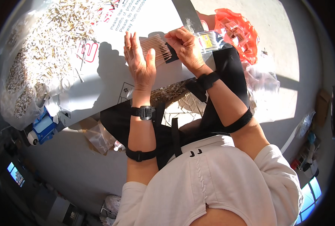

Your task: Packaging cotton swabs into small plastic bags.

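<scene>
A flat row of cotton swabs (156, 48) with wooden sticks lies side by side on the white printed board. My left hand (140, 66) stands at the row's left end, fingers straight and thumb apart, its edge by the stick ends. Over the right end is my right hand (185, 47), fingers curled and thumb pressed in; what it pinches, if anything, is hidden. A dark flat piece (171, 56) shows under the swabs at that end. Just right of my right hand lies a clear pack of swabs (208, 40) with a yellow label.
A large heap of loose swabs (58, 41) fills a clear plastic bag on the left of the white board (111, 67). An orange-red bag (237, 34) with packs sits at the far right. Below the board's left edge is a blue-and-white object (43, 128). More sticks (186, 105) lie near my lap.
</scene>
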The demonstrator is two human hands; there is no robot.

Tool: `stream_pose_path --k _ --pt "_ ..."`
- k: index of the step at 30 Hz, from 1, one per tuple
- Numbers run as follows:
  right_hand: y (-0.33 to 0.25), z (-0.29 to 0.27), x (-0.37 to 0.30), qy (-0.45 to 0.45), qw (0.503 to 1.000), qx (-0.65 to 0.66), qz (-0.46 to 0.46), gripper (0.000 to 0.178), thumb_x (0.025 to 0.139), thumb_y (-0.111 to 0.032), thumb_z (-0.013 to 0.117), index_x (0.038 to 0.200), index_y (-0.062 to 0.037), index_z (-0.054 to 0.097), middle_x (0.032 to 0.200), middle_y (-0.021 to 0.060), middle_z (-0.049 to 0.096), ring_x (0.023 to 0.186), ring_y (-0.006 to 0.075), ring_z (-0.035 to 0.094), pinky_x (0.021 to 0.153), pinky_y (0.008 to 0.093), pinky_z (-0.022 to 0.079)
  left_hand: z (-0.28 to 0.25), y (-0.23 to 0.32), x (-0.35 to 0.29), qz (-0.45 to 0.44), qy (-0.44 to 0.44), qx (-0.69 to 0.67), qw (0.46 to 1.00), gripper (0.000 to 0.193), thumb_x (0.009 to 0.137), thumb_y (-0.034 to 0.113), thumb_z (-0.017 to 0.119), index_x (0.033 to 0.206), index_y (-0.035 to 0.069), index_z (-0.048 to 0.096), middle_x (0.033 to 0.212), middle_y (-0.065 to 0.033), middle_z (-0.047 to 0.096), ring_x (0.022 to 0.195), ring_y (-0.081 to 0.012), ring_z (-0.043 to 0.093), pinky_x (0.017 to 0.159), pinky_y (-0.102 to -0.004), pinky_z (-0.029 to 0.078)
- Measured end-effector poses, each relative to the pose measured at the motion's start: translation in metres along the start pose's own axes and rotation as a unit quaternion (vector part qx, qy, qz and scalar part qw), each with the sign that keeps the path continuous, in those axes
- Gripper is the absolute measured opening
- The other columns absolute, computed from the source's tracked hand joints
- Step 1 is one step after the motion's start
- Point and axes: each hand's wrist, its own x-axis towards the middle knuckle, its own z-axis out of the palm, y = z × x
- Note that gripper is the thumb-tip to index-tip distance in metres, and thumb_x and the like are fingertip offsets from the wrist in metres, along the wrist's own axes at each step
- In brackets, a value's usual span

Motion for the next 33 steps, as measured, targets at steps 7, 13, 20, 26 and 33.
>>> stream_pose_path --k 7,13,20,26,33 --pt "-0.008 -0.008 -0.014 -0.083 0.965 -0.219 -0.12 0.006 0.075 -0.007 0.067 0.081 -0.0087 0.066 0.085 0.0065 0.058 0.08 0.0268 0.063 0.07 0.0351 0.053 -0.004 0.005 -0.018 0.056 -0.179 0.241 0.952 0.092 0.084 0.057 0.06 0.151 0.005 0.023 0.157 -0.0168 0.021 0.147 -0.0331 0.016 0.116 -0.057 0.01" --pt "-0.007 -0.008 -0.015 -0.09 0.951 -0.252 -0.153 0.003 0.075 -0.007 0.066 0.077 -0.0084 0.064 0.083 0.0062 0.058 0.079 0.0273 0.063 0.068 0.0366 0.052 -0.002 0.003 -0.021 0.056 -0.185 0.239 0.952 0.092 0.086 0.054 0.058 0.153 0.006 0.018 0.158 -0.015 0.018 0.148 -0.031 0.012 0.116 -0.0564 0.007" --pt "-0.02 0.002 -0.002 -0.078 0.959 -0.273 0.01 0.002 0.073 -0.006 0.064 0.074 -0.0078 0.065 0.08 0.0079 0.059 0.079 0.0294 0.063 0.069 0.0372 0.052 0.0 0.003 -0.022 0.036 -0.197 0.25 0.947 0.086 0.089 0.054 0.055 0.153 0.008 0.02 0.159 -0.0135 0.018 0.148 -0.0316 0.013 0.117 -0.0555 0.006" --pt "-0.022 0.003 0.001 -0.017 0.991 -0.115 0.06 0.01 0.081 0.001 0.06 0.089 -0.0026 0.065 0.098 0.0138 0.063 0.087 0.0281 0.064 0.076 0.0337 0.053 -0.006 -0.001 -0.014 -0.033 0.008 -0.089 0.995 0.068 0.097 0.034 0.05 0.152 0.005 0.021 0.157 -0.0199 0.017 0.147 -0.034 0.016 0.118 -0.0486 0.015" --pt "-0.003 0.035 0.004 0.057 0.99 0.1 -0.078 0.029 0.097 -0.002 0.049 0.125 0.0017 0.054 0.129 0.0203 0.055 0.12 0.031 0.055 0.101 0.0329 0.042 0.017 -0.006 0.009 -0.101 0.121 -0.311 0.937 0.056 0.104 0.027 0.037 0.148 -0.005 0.023 0.151 -0.0235 0.03 0.141 -0.0291 0.03 0.116 -0.042 0.023"
